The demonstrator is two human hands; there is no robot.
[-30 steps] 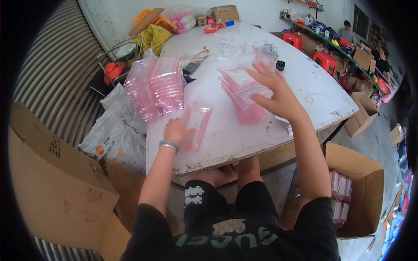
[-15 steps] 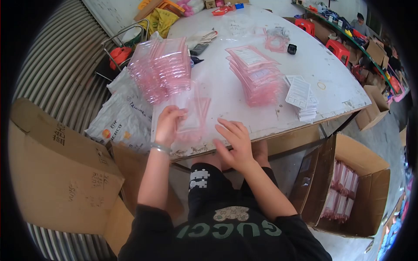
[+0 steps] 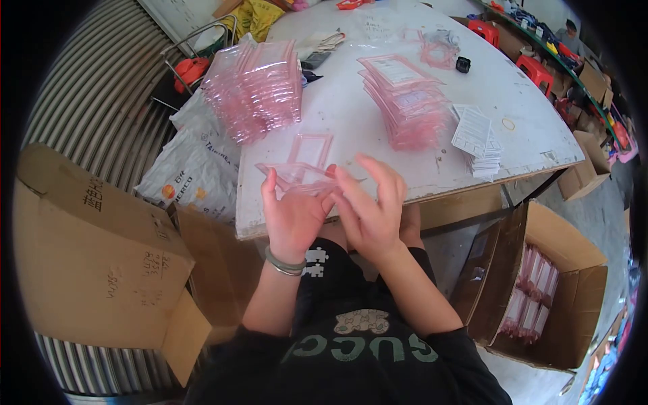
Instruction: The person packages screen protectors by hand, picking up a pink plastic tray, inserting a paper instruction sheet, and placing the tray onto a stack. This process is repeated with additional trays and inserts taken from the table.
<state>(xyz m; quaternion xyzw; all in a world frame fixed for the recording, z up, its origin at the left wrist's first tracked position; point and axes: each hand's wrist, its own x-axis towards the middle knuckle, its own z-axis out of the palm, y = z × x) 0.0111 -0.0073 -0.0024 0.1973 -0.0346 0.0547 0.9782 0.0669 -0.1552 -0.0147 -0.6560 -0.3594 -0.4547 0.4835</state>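
My left hand (image 3: 294, 219) holds a clear plastic pouch with pink edges (image 3: 300, 177) above the table's front edge, thumb up along its left side. My right hand (image 3: 373, 214) is at the pouch's right end, fingers bent around its corner; their exact grip is partly hidden. Just beyond, another pink-edged frame-like pouch (image 3: 314, 136) lies flat on the table. A tall pile of clear pink-edged pouches (image 3: 260, 91) stands behind my left hand. Farther right is a stack of pouches with printed cards inside (image 3: 405, 101), beside a pile of loose printed white cards (image 3: 474, 138).
The white table (image 3: 472, 88) has a chipped front edge. A black round object (image 3: 462, 65) and crumpled plastic (image 3: 439, 50) lie toward the back. An open carton (image 3: 574, 304) with packed pouches stands at right; a large cardboard box (image 3: 88, 250) and white sack (image 3: 189, 169) are left.
My left hand has moved right and turned palm up, lifting a pouch off the table. The right hand has come to its right end. The view has shifted slightly.
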